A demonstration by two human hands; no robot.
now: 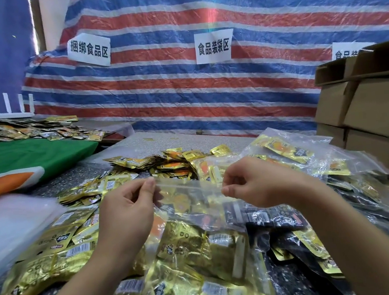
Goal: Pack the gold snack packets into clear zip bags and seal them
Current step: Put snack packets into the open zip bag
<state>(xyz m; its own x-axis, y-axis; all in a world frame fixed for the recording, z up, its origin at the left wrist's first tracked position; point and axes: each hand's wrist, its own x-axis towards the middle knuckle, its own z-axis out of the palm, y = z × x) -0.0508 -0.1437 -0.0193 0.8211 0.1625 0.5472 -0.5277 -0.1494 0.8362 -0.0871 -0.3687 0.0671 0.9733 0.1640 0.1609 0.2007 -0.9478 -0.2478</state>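
The clear zip bag (pixel 191 201), already holding gold snack packets (pixel 185 200), hangs above the packet-strewn table (pixel 301 288) in the middle of the scene — its zip strip runs left to right between both hands. The left hand (pixel 128 210) pinches the left end, the right hand (pixel 251 187) the right end — neither nearer, so sealing probably means sliding pinched fingers along that strip.

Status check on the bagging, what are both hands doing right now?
Left hand and right hand each pinch the top strip of a clear plastic zip bag holding gold foil snack packets. Seal state unclear. Loose gold packets heaped behind; nothing blocking.
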